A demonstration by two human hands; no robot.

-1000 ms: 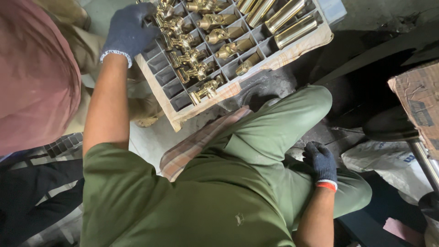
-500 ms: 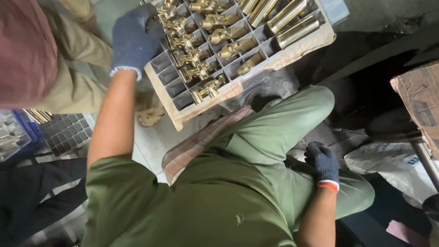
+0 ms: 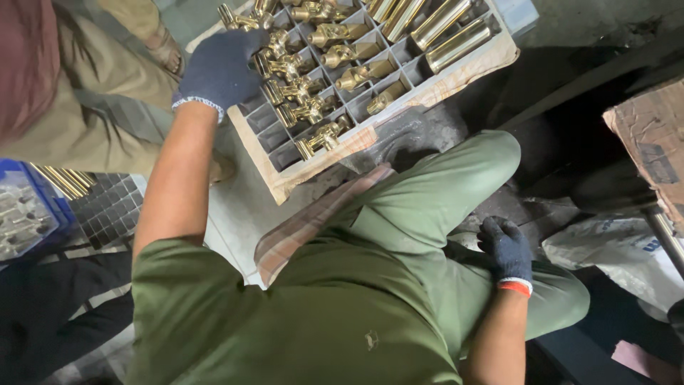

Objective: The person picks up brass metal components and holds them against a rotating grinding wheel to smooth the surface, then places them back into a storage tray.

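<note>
I see a blue crate [image 3: 28,214] of parts at far left and a torn cardboard box [image 3: 652,142] at right. My left hand [image 3: 219,65], gloved, curls over brass fittings [image 3: 299,93] in the grey divided tray [image 3: 285,153] ahead; whether it grips one I cannot tell. My right hand [image 3: 507,249] rests loosely curled, empty, on my green trouser leg [image 3: 427,207].

Left arm extended forward and up, bare forearm nearly straight. Left hand [image 3: 219,65], in a dark blue knit glove, is palm-down with fingers curled. Right arm hangs bent at the side; gloved right hand [image 3: 507,249] rests low, fingers loosely curled.
</note>
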